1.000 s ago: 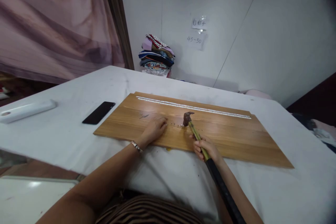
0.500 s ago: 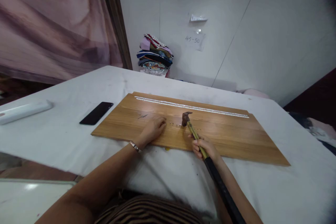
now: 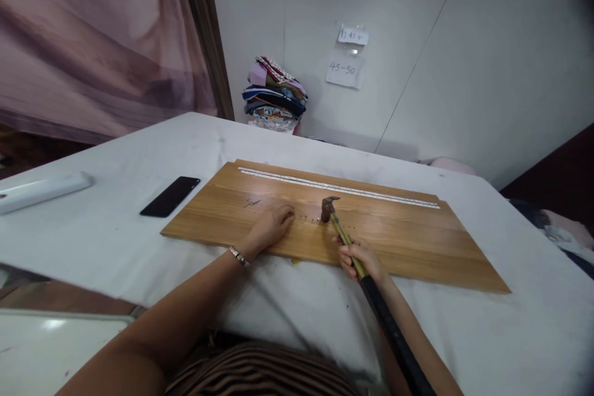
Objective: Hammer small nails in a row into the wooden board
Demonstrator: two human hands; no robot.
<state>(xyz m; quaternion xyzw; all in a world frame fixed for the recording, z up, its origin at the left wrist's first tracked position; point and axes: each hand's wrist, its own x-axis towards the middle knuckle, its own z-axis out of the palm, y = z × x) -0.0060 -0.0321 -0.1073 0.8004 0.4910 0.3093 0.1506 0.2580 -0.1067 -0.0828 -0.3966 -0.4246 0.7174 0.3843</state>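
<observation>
My right hand (image 3: 362, 258) is wrapped round the yellow handle of a claw hammer (image 3: 342, 229), whose black grip runs back along my forearm. Its rusty brown head is low over a wooden board (image 3: 417, 241), near a row of small nails (image 3: 309, 218); whether the head touches one I cannot tell. To the left of that row, my left hand (image 3: 273, 226) rests on the board with fingers curled together. What its fingertips hold, if anything, is hidden. Several dark nails (image 3: 253, 203) lie loose on the board's left part.
Two white measuring strips (image 3: 338, 187) run along the board's far side. A black phone (image 3: 170, 197) lies left of the board on the white-covered table (image 3: 116, 229), with a white elongated object (image 3: 46, 190) farther left. Folded cloths (image 3: 275, 96) are stacked against the wall.
The view has shifted very slightly. Both hands, the hammer and the board keep nearly the same places.
</observation>
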